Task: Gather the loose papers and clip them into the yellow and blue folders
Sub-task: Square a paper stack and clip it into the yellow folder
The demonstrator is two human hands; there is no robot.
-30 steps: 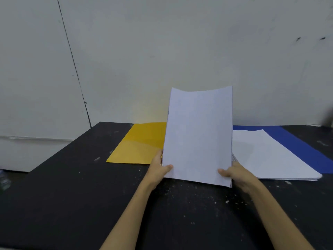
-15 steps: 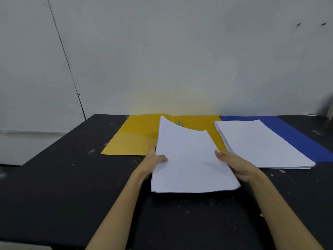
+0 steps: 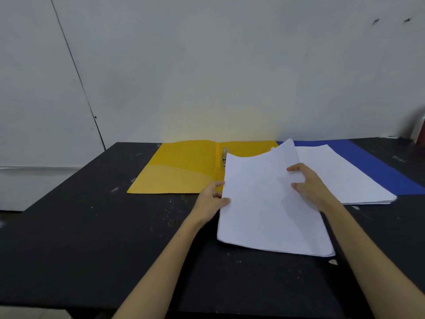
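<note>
A person's two bare hands hold a stack of white papers over a black tabletop. The left hand holds the left edge of the stack. Its grip is clamped on the papers, with the thumb on top and the other fingers hidden under the sheets. The right hand lies on the right side of the stack. Its fingers are curled onto the top sheets, and its grip is closed on the papers too. The far right corner of the stack curls up off the rest.

The near end of the stack rests on the tabletop. The far end lies over the right half of a yellow folder. The yellow folder lies open and flat at the back of the tabletop, near a white wall. A small metal clip sits in the fold of the yellow folder, just beside the top left corner of the stack.

To the right lies a blue folder, open and flat as well. A second pile of white papers lies on it. The two folders touch at the back. The tabletop has small white specks on it.
</note>
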